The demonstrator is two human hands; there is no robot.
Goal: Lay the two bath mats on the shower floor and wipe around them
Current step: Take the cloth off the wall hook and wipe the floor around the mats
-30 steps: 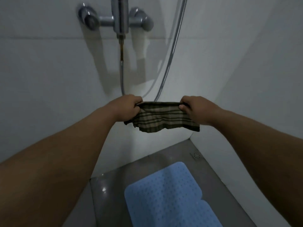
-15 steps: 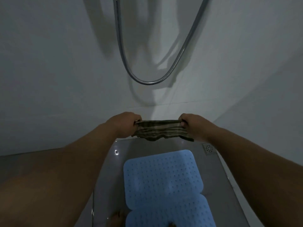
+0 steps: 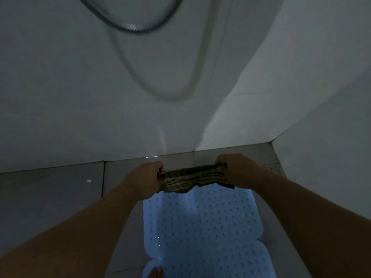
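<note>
A dark green striped cloth (image 3: 190, 179) hangs stretched between my two hands, low over the far end of the mats. My left hand (image 3: 144, 178) grips its left end and my right hand (image 3: 239, 170) grips its right end. Below them a light blue dotted bath mat (image 3: 200, 221) lies flat on the grey shower floor (image 3: 120, 177). A second blue mat (image 3: 210, 263) lies nearer to me, its edge meeting the first one.
White tiled walls rise behind and to the right, meeting in a corner (image 3: 271, 141). A metal shower hose (image 3: 132, 27) loops down the back wall. A floor drain (image 3: 274, 168) sits at the far right. My toes (image 3: 155, 272) show at the bottom edge.
My view has tilted down from the tap to the floor. Both hands, still holding the cloth, have dropped toward the far end of the mats.
</note>
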